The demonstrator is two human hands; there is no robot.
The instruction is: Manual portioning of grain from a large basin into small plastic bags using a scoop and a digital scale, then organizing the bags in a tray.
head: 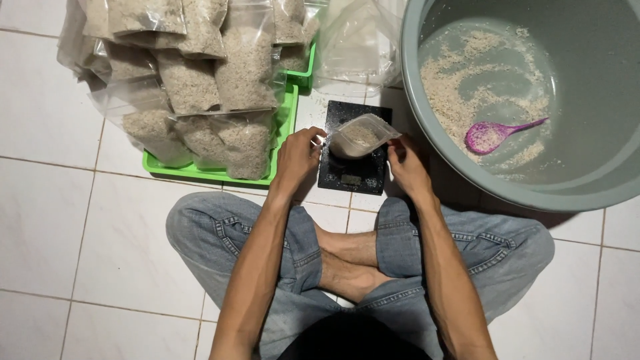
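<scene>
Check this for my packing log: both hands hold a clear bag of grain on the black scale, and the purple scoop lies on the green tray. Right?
Not quite. The head view shows the purple scoop lying inside the grey basin, not on the green tray. Both hands, left hand and right hand, do hold the clear bag on the black scale.

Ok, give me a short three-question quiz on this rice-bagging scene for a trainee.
1. True or false: the clear bag between the left hand and right hand rests on the black scale.
2. Where does the purple scoop lie?
A. on the green tray
B. inside the grey tub
C. on the floor tiles
3. Fill in: the filled rice bags are stacked on a ____ tray.

Key:
1. True; both hands hold its top edges.
2. B, among leftover rice grains.
3. Green.
</scene>
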